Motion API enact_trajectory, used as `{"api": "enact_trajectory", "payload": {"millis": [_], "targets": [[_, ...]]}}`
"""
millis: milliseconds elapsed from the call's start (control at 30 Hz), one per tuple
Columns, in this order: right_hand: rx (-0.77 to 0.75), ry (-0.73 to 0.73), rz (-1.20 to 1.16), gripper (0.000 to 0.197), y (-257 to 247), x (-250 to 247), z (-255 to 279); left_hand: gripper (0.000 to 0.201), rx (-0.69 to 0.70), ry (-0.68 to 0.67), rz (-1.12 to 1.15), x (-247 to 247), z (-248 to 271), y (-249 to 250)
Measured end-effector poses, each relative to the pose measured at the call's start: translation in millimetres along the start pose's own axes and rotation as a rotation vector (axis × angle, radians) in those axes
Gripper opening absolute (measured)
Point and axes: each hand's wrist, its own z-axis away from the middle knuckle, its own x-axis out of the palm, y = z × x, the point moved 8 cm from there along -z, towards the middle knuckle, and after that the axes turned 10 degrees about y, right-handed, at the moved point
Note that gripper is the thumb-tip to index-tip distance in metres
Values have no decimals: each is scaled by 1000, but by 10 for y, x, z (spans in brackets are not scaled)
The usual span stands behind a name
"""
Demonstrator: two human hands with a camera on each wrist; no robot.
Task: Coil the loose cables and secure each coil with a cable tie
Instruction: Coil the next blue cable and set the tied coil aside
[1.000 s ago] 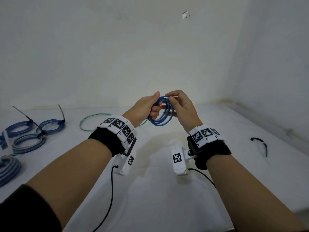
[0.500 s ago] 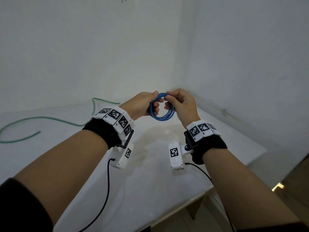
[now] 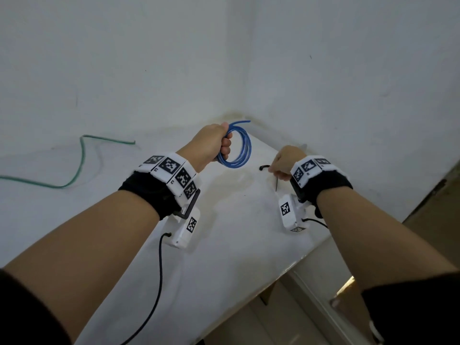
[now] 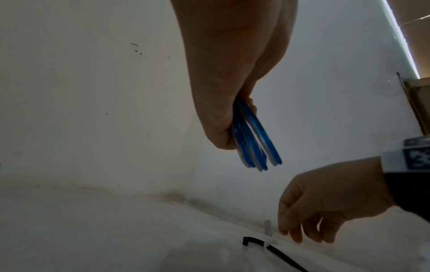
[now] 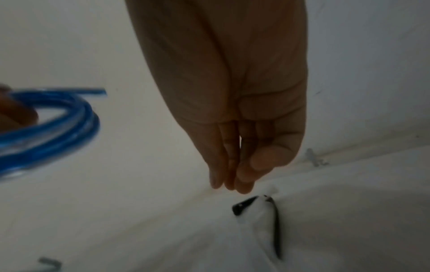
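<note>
My left hand point(image 3: 214, 143) grips a coiled blue cable point(image 3: 245, 150) and holds it upright above the white table point(image 3: 224, 245), with one cable end sticking out at the top. The left wrist view shows the coil point(image 4: 253, 145) hanging edge-on from the left hand point(image 4: 228, 92). A black cable tie point(image 3: 264, 167) lies bent on the table near the wall corner. My right hand point(image 3: 281, 168) is lowered over it. In the right wrist view the right hand point(image 5: 232, 182) points down with its fingers together just above the tie point(image 5: 275, 226), holding nothing.
A loose green cable point(image 3: 79, 168) snakes over the table at the left. Two white walls meet in a corner behind the hands. The table's front right edge point(image 3: 293, 265) drops to the floor. A small white clip point(image 5: 313, 158) sits at the wall's foot.
My right hand has let go of the blue coil and dropped right and down to the black tie. The left hand keeps the coil alone. The head view has swung right.
</note>
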Motion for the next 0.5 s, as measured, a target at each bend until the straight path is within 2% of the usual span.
{"api": "enact_trajectory", "payload": {"millis": [67, 167, 367, 500], "targets": [[-21, -28, 164, 28, 70, 130, -74, 33, -6, 2, 15, -17, -24, -25], [-35, -54, 255, 39, 123, 263, -153, 34, -11, 22, 25, -61, -71, -45], [-54, -77, 281, 35, 90, 331, -192, 33, 6, 35, 20, -135, -130, -48], [-44, -98, 54, 26, -211, 143, -81, 33, 15, 59, 39, -222, -138, -27]]}}
